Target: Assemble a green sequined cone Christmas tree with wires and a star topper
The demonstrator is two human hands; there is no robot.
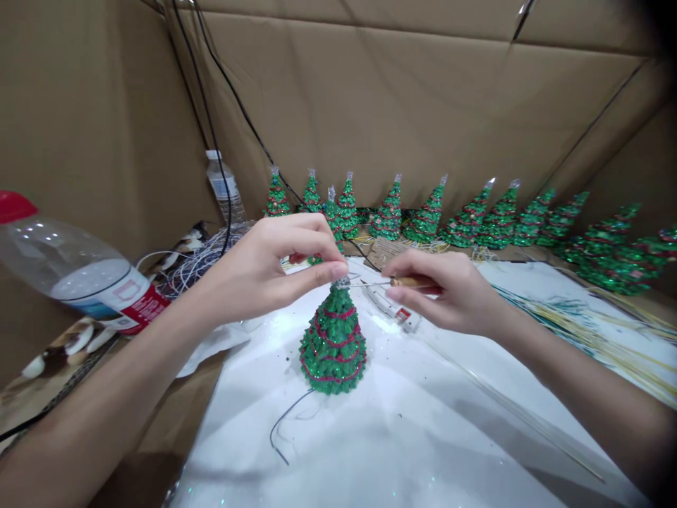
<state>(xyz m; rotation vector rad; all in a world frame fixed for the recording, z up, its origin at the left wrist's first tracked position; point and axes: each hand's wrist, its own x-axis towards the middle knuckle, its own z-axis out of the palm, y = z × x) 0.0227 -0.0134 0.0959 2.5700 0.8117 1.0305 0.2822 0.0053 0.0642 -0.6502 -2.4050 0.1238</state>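
Note:
A small green Christmas tree (334, 346) with red garland stands upright on the white table surface, a dark wire trailing from its base. My left hand (288, 264) pinches with thumb and fingertips at the clear topper (343, 283) on its tip; the fingers partly cover the topper. From the right, my right hand (444, 289) grips an awl-like tool (410, 281) by its wooden handle. The tool's thin metal shaft points left and reaches the treetop. Whether its tip goes into the topper, I cannot tell.
Several finished-looking trees (388, 212) line the cardboard wall. Behind my right hand lies a white tool with a red part (405, 315). Green and yellow wires (576, 324) spread at right. On the left are a large bottle (89, 271), a water bottle (222, 183) and tangled wires (185, 264).

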